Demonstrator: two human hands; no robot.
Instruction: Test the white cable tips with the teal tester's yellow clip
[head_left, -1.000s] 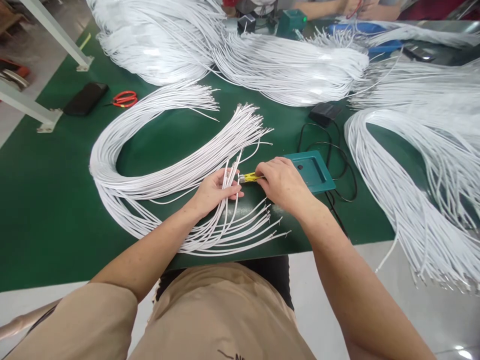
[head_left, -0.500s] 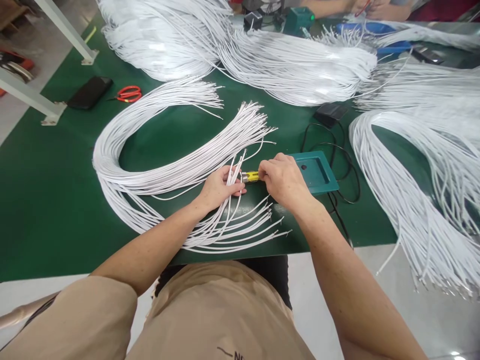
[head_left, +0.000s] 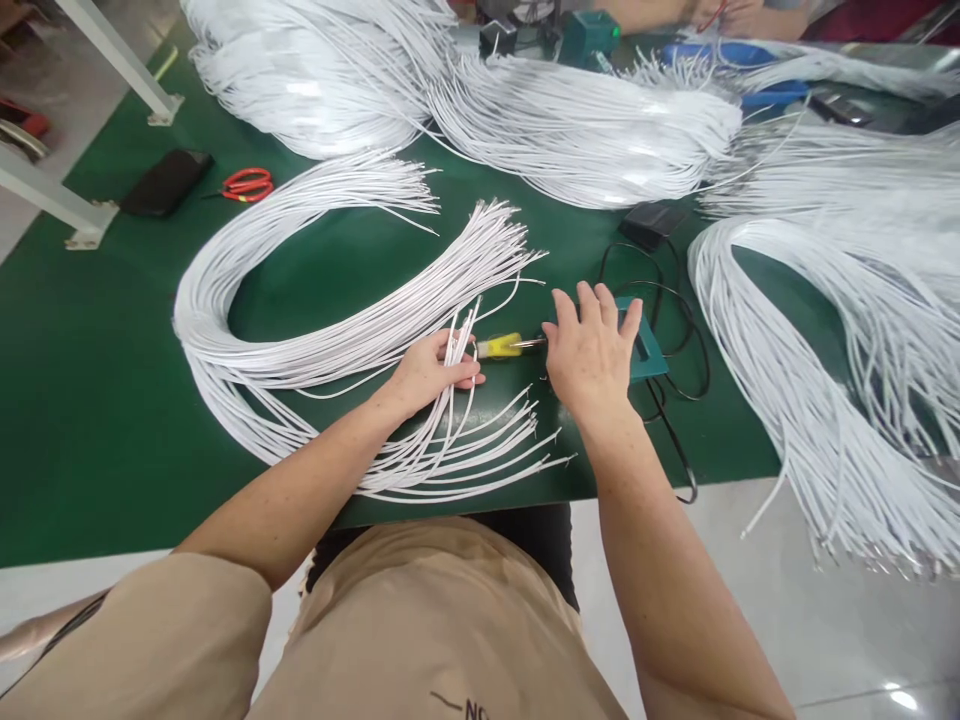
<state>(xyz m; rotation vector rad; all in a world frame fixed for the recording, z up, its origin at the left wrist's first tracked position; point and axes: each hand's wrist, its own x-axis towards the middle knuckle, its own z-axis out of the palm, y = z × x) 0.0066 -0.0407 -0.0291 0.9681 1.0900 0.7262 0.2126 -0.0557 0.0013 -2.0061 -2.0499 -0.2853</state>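
My left hand (head_left: 429,372) is closed around a few white wires (head_left: 459,345), whose ends stick up past the fingers. Just right of those fingertips is a yellow-handled tool (head_left: 501,346), its thin metal shaft pointing right like a screwdriver's; whether the left fingers touch it I cannot tell. My right hand (head_left: 592,350) is spread open, palm down, over the left side of a teal tray (head_left: 655,362), near the shaft's tip. Loose wire ends (head_left: 517,450) fan out below the left hand, part of a large curved bundle of white wires (head_left: 330,340).
Big heaps of white wire (head_left: 585,130) lie at the back, and another bundle (head_left: 795,350) hangs over the right front edge. Red-handled scissors (head_left: 247,184) and a black case (head_left: 166,182) lie left. A black cable (head_left: 705,370) loops by the tray. Another person's hands (head_left: 739,15) are across the table.
My right hand has let go of the yellow-handled tool, moved right and spread its fingers. The left hand keeps its wires. The whole view has shifted slightly.
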